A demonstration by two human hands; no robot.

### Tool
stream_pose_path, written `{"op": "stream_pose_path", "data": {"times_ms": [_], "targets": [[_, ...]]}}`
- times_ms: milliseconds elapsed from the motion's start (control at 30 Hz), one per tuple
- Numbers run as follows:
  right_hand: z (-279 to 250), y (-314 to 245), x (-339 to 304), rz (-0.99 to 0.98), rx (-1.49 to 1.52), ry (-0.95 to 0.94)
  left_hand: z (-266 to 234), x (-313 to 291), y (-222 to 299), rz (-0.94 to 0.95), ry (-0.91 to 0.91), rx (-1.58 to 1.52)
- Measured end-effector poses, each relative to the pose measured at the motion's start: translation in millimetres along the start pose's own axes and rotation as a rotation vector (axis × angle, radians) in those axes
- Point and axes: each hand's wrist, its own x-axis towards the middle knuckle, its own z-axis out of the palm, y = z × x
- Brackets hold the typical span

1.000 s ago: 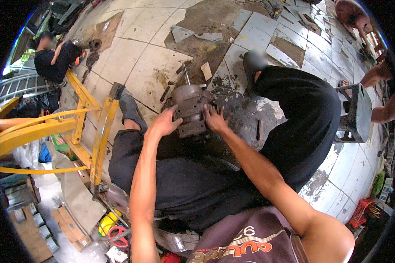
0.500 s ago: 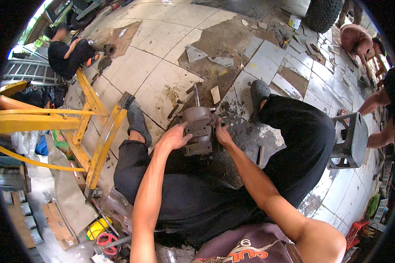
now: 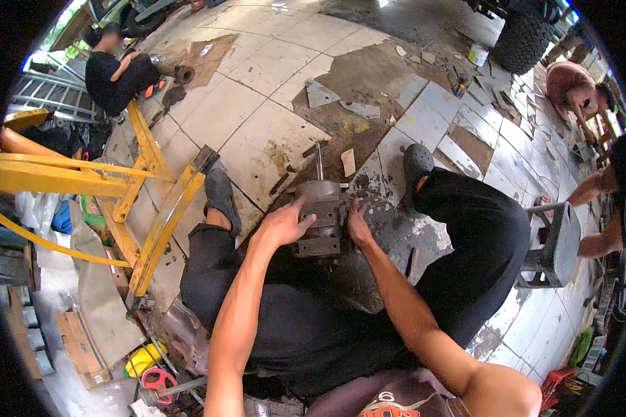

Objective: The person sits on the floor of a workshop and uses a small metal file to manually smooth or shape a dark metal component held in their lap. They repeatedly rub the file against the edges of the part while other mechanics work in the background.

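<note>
A greasy grey-brown metal gearbox (image 3: 318, 212) with a thin shaft (image 3: 319, 163) pointing away from me sits on the floor between my feet. My left hand (image 3: 283, 224) lies on its left side, with thumb and forefinger spread over the top. From the right, my right hand (image 3: 358, 224) holds against the casing's side, its fingers partly hidden. The gearbox's underside is out of sight.
A yellow metal frame (image 3: 149, 236) stands close on my left. A grey plastic stool (image 3: 556, 236) is beside my right knee, with another person's arms (image 3: 602, 208) behind it. Broken tiles (image 3: 323, 95) lie ahead; a person in black (image 3: 115, 76) sits far left.
The whole view has shifted slightly down and to the right. Both hands stay on the gearbox, with little visible change in their hold.
</note>
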Motion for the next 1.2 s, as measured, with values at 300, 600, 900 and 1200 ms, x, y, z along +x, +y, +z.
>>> {"op": "stream_pose_path", "data": {"times_ms": [300,600,900,1200], "targets": [[19,8,0,-0.123,0.005,0.006,11,3,-12,-0.025,0.071,0.046],[5,-16,-11,-0.069,-0.01,-0.174,8,-1,-7,-0.075,0.02,0.008],[36,55,37,-0.304,-0.015,-0.226,5,-6,-7,-0.06,-0.002,0.007],[4,-30,-11,-0.006,0.174,-0.144,15,6,-14,-0.049,-0.064,0.025]]}}
